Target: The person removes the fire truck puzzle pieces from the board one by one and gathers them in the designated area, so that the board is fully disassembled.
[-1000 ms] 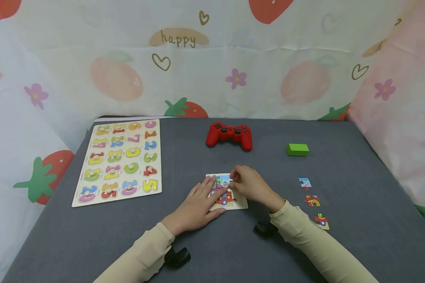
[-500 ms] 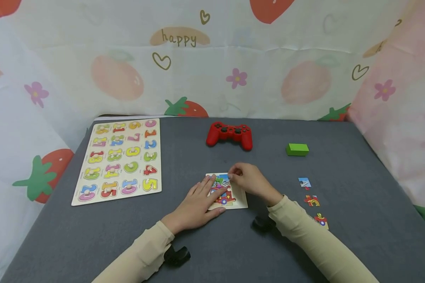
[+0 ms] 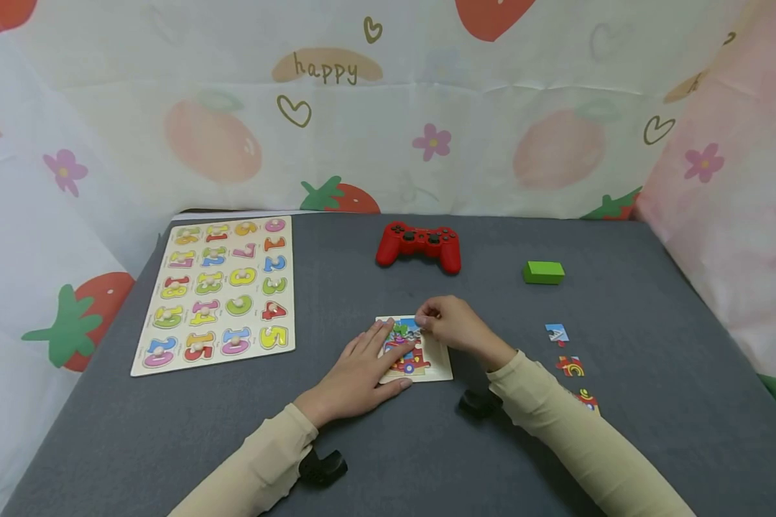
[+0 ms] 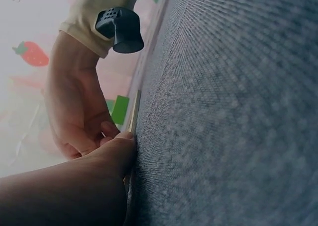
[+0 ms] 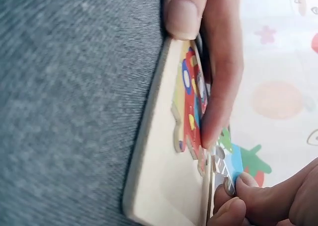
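Observation:
A small wooden jigsaw board lies at the middle of the table, its left part filled with a colourful vehicle picture and its right part bare wood. My left hand rests flat across the left side, fingers spread over the picture and thumb at the near edge. At the board's top, my right hand pinches a jigsaw piece with blue and white striped print between thumb and index finger. In the right wrist view this piece is beside the filled pieces, slightly raised at its edge.
Loose jigsaw pieces lie in a column at right: a blue one, a red one and one partly behind the right sleeve. A red game controller, green block and number board stand farther back.
My right hand has shifted slightly up and left with the jigsaw piece, which now sits closer to the board's top. My left hand has stayed on the board.

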Motion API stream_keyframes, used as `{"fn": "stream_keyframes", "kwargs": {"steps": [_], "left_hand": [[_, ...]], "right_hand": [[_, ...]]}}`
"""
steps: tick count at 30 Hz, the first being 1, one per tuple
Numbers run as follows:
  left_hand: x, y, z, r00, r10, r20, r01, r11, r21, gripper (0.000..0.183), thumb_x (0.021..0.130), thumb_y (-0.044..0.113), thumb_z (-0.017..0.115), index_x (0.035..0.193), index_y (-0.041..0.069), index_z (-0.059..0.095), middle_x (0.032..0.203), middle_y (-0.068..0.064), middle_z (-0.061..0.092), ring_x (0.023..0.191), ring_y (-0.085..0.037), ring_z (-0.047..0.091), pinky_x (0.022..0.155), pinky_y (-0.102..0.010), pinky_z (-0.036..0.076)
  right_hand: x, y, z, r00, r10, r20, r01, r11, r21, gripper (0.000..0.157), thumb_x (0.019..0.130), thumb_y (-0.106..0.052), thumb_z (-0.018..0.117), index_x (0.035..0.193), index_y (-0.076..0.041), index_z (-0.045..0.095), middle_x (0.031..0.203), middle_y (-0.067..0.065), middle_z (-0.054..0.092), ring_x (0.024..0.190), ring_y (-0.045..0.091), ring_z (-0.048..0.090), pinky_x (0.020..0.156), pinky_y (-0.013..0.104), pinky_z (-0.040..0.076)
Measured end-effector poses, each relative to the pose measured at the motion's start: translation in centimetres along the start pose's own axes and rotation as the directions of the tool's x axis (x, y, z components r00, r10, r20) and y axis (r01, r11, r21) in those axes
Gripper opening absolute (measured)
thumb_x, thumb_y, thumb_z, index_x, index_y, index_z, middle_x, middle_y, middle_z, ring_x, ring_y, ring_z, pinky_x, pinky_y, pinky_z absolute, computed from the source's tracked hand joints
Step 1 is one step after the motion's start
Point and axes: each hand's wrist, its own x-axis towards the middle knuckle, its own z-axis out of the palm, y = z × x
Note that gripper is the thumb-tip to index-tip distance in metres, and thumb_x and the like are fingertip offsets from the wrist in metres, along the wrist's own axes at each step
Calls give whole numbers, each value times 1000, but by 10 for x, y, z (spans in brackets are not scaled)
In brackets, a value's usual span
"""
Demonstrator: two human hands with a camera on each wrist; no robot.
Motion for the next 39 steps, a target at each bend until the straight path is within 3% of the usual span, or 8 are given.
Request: {"fn": "stream_keyframes", "kwargs": {"steps": [6, 11, 17, 22, 26, 32, 39], "left_hand": [[1, 1, 1, 1000, -5, 14, 5, 1000, 2, 62, 95, 49, 52, 149, 24, 36, 160, -12, 15, 148, -30, 9, 115, -53, 17], [1, 0, 3, 1000, -8, 4, 8, 1000, 7, 62, 95, 49, 52, 149, 25, 36, 160, -12, 15, 148, -31, 9, 114, -53, 17], [0, -2, 5, 1000, 0, -13, 1, 1000, 9, 62, 95, 50, 51, 149, 26, 35, 160, -10, 15, 148, -29, 8, 114, -53, 16], [0, -1, 2, 1000, 0, -15, 0, 1000, 8, 62, 94, 48, 53, 149, 24, 36, 160, -10, 16, 147, -30, 10, 114, -53, 17], [0, 0, 1, 1000, 4, -8, -4, 1000, 18, 62, 95, 48, 53, 149, 24, 36, 160, -11, 16, 147, -31, 10, 114, -53, 17], [1, 0, 1, 1000, -10, 9, 9, 1000, 22, 63, 94, 49, 52, 150, 25, 34, 160, -10, 14, 148, -29, 9, 114, -53, 16], [0, 0, 1, 1000, -7, 15, 6, 1000, 28, 64, 94, 50, 51, 150, 25, 33, 160, -10, 14, 148, -29, 8, 114, -53, 16]], "right_hand": [[-7, 6, -12, 999, 49, 1, -49, 999, 18, 17, 97, -17, 57, 97, -6, 69, 84, 7, 63, 66, 16, 53, 59, 27, 44], [-22, 20, -44, 996, 87, -16, -87, 996, -1, 17, 97, -18, 56, 101, -5, 67, 86, 11, 62, 68, 18, 54, 60, 30, 42], [-48, 57, -89, 992, 127, 4, -127, 992, -14, 23, 99, -20, 53, 106, -2, 64, 87, 12, 59, 72, 20, 50, 63, 32, 41], [-65, 85, -111, 986, 161, 44, -160, 987, -29, 26, 101, -21, 50, 111, 0, 62, 89, 12, 58, 71, 21, 49, 61, 34, 43], [-71, 97, -116, 983, 173, 66, -170, 984, -46, 25, 100, -20, 52, 110, 1, 62, 93, 11, 60, 79, 20, 53, 67, 34, 45], [-69, 103, -112, 981, 182, 72, -180, 983, -43, 27, 98, -21, 55, 110, 1, 64, 88, 9, 60, 73, 18, 50, 63, 33, 43], [-68, 107, -109, 987, 152, 41, -148, 983, -105, 25, 99, -21, 54, 113, -2, 63, 97, 10, 64, 74, 18, 52, 62, 32, 45]]}}
